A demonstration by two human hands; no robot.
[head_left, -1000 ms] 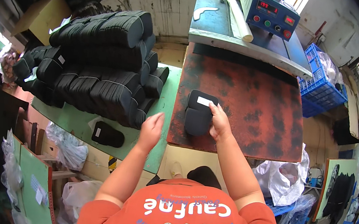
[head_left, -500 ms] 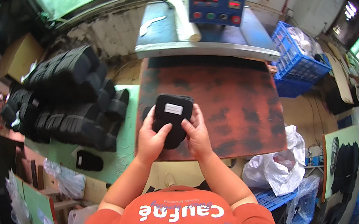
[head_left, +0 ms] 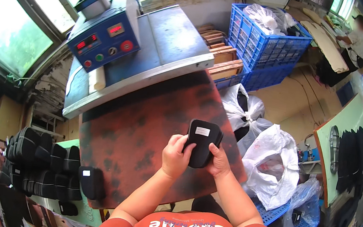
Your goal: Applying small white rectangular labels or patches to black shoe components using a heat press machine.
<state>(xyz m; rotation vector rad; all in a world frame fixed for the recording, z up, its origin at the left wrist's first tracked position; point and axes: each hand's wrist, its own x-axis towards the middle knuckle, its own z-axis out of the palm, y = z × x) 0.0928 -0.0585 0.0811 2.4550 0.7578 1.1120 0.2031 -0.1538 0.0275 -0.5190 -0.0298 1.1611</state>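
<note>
A flat black padded piece with rounded corners and a white label [head_left: 202, 146] is held between my two hands above the red-brown tabletop [head_left: 152, 123]. My left hand [head_left: 175, 157] is closed round its left edge, thumb on the near face. From the other side, my right hand [head_left: 219, 163] grips the lower right edge. Whether it is one piece or several stacked cannot be made out. A similar black piece with a white label [head_left: 93, 184] lies at the table's left edge.
Stacked black pieces [head_left: 40, 158] stand at left on a green board. Beyond the table is a metal-edged bench [head_left: 169, 65] with a blue control box [head_left: 106, 40]. White sacks [head_left: 271, 168] and blue crates [head_left: 270, 42] lie to the right. Another person [head_left: 356, 38] is far right.
My view has turned to the right. Both hands, with the black piece still between them, have moved toward the table's right side. The black piece at the table's left edge is now fully visible.
</note>
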